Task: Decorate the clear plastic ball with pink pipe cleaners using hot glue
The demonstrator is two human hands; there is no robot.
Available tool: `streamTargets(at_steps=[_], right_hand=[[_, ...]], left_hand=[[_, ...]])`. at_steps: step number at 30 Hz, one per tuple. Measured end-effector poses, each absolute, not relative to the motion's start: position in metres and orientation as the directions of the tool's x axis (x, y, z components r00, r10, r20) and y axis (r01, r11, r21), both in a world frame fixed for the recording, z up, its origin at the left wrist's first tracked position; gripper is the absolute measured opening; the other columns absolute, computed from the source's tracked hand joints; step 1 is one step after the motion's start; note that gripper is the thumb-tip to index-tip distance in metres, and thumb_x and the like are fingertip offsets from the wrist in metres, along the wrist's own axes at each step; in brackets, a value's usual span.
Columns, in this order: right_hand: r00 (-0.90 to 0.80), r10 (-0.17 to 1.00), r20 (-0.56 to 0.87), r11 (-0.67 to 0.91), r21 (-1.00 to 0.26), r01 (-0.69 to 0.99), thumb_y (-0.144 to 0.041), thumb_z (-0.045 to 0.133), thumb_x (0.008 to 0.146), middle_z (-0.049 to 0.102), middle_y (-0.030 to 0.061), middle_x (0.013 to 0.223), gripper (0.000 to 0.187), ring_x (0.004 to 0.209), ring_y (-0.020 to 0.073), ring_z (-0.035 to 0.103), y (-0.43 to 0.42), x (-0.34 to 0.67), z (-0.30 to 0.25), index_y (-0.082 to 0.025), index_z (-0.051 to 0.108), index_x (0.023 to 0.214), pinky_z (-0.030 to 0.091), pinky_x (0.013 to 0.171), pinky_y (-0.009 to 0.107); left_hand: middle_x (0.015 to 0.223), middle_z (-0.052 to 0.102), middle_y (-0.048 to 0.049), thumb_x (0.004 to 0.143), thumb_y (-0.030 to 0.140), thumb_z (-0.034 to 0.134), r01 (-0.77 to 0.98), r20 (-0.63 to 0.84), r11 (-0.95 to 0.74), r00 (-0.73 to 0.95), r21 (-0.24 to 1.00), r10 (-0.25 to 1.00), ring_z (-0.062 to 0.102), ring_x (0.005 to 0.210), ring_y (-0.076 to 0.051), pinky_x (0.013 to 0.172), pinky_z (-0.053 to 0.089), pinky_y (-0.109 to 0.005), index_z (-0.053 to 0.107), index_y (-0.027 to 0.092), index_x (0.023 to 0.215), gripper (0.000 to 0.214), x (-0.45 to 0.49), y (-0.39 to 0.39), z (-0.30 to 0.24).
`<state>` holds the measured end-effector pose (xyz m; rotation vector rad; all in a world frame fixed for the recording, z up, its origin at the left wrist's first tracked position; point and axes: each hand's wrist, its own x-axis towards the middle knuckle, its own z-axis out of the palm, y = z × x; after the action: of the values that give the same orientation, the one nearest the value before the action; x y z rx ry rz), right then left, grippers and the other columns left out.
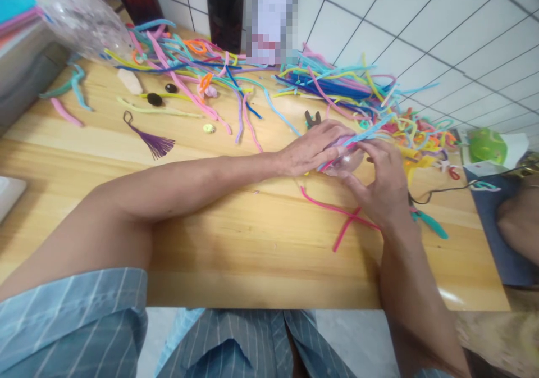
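My left hand (314,150) reaches in from the left, its fingers closed round a small bunch of pipe cleaners. A light blue pipe cleaner (373,129) sticks out of the bunch toward the upper right, and some pink shows beside it. My right hand (382,181) curls over the other side, thumb and fingers on a clear, shiny, rounded plastic piece (352,161). Whether that is a bag or a ball I cannot tell. Below the hands two dark pink pipe cleaners (332,204) cross on the wooden table (252,254).
Loose pipe cleaners (332,86) heap along the tiled wall. A purple tassel (154,142), black oval pieces (155,99) and a clear plastic bag (84,21) lie leftward. Teal-handled pliers (432,224) rest near my right wrist. Another person's arm (520,221) shows at the right edge.
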<state>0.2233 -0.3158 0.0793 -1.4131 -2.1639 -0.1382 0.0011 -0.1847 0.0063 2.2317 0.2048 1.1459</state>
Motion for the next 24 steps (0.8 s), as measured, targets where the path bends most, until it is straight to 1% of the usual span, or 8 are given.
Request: streamTargets(at_steps=[2, 6, 9, 11, 14, 18, 22, 24], right_hand=[[-0.281, 0.816, 0.506, 0.432, -0.209, 0.878, -0.058, 0.083, 0.102, 0.071, 0.0185, 0.157, 0.065, 0.148, 0.0435, 0.066, -0.316, 0.219, 0.073, -0.031, 0.062, 0.158, 0.064, 0.114, 0.070], [-0.232, 0.772, 0.592, 0.404, -0.174, 0.898, -0.052, 0.083, 0.098, 0.069, 0.0198, 0.155, 0.071, 0.145, 0.0430, 0.065, -0.314, 0.208, 0.057, -0.028, 0.056, 0.158, 0.062, 0.117, 0.072], [-0.209, 0.717, 0.665, 0.411, -0.161, 0.897, -0.045, 0.082, 0.094, 0.068, 0.0192, 0.150, 0.069, 0.141, 0.0427, 0.065, -0.311, 0.201, 0.047, -0.026, 0.056, 0.154, 0.061, 0.115, 0.073], [-0.201, 0.691, 0.695, 0.420, -0.159, 0.893, -0.040, 0.081, 0.091, 0.067, 0.0190, 0.149, 0.067, 0.141, 0.0426, 0.064, -0.309, 0.197, 0.042, -0.026, 0.057, 0.152, 0.062, 0.114, 0.072], [-0.175, 0.681, 0.711, 0.382, -0.142, 0.913, -0.038, 0.078, 0.087, 0.066, 0.0194, 0.148, 0.069, 0.142, 0.0424, 0.063, -0.306, 0.193, 0.039, -0.026, 0.055, 0.151, 0.063, 0.114, 0.071], [-0.122, 0.703, 0.701, 0.316, -0.155, 0.936, -0.038, 0.075, 0.085, 0.066, 0.0198, 0.148, 0.069, 0.144, 0.0427, 0.063, -0.307, 0.187, 0.038, -0.025, 0.054, 0.150, 0.058, 0.121, 0.076], [-0.149, 0.669, 0.728, 0.342, -0.123, 0.932, -0.037, 0.074, 0.086, 0.066, 0.0198, 0.146, 0.068, 0.142, 0.0411, 0.063, -0.308, 0.185, 0.037, -0.025, 0.055, 0.150, 0.057, 0.123, 0.074], [-0.149, 0.671, 0.726, 0.353, -0.136, 0.926, -0.036, 0.073, 0.086, 0.065, 0.0194, 0.147, 0.068, 0.143, 0.0413, 0.062, -0.308, 0.186, 0.036, -0.025, 0.055, 0.151, 0.055, 0.124, 0.075]], left_hand=[[0.164, 0.068, -0.0193, 0.120, 0.078, 0.032, -0.133, 0.684, -0.799, 0.610, 0.587, 0.400, 0.055, 0.158, -0.034, 0.141, 0.041, -0.061, 0.060, 0.024, 0.164, 0.075, 0.002, -0.184, 0.006], [0.165, 0.068, -0.0182, 0.120, 0.080, 0.030, -0.104, 0.669, -0.796, 0.612, 0.597, 0.422, 0.055, 0.159, -0.035, 0.141, 0.041, -0.061, 0.060, 0.025, 0.162, 0.075, 0.001, -0.186, 0.007], [0.165, 0.068, -0.0184, 0.119, 0.080, 0.028, -0.082, 0.653, -0.792, 0.621, 0.605, 0.434, 0.056, 0.160, -0.036, 0.142, 0.041, -0.061, 0.060, 0.024, 0.163, 0.079, 0.000, -0.188, 0.010], [0.165, 0.068, -0.0179, 0.118, 0.082, 0.027, -0.065, 0.637, -0.788, 0.631, 0.613, 0.443, 0.056, 0.161, -0.038, 0.142, 0.042, -0.061, 0.061, 0.024, 0.164, 0.081, -0.001, -0.189, 0.012], [0.166, 0.068, -0.0167, 0.116, 0.085, 0.025, -0.037, 0.612, -0.780, 0.643, 0.624, 0.460, 0.056, 0.162, -0.038, 0.143, 0.043, -0.063, 0.061, 0.026, 0.165, 0.085, -0.001, -0.189, 0.014], [0.165, 0.067, -0.0173, 0.115, 0.087, 0.024, -0.025, 0.600, -0.771, 0.644, 0.636, 0.474, 0.056, 0.162, -0.038, 0.144, 0.042, -0.063, 0.062, 0.024, 0.164, 0.088, 0.000, -0.190, 0.016], [0.165, 0.065, -0.0167, 0.116, 0.086, 0.024, -0.027, 0.586, -0.763, 0.658, 0.646, 0.474, 0.054, 0.163, -0.038, 0.145, 0.039, -0.061, 0.060, 0.026, 0.165, 0.085, -0.003, -0.192, 0.019], [0.167, 0.063, -0.0168, 0.116, 0.086, 0.026, -0.026, 0.574, -0.758, 0.670, 0.652, 0.471, 0.052, 0.164, -0.038, 0.145, 0.038, -0.061, 0.058, 0.027, 0.167, 0.085, -0.006, -0.193, 0.020]])
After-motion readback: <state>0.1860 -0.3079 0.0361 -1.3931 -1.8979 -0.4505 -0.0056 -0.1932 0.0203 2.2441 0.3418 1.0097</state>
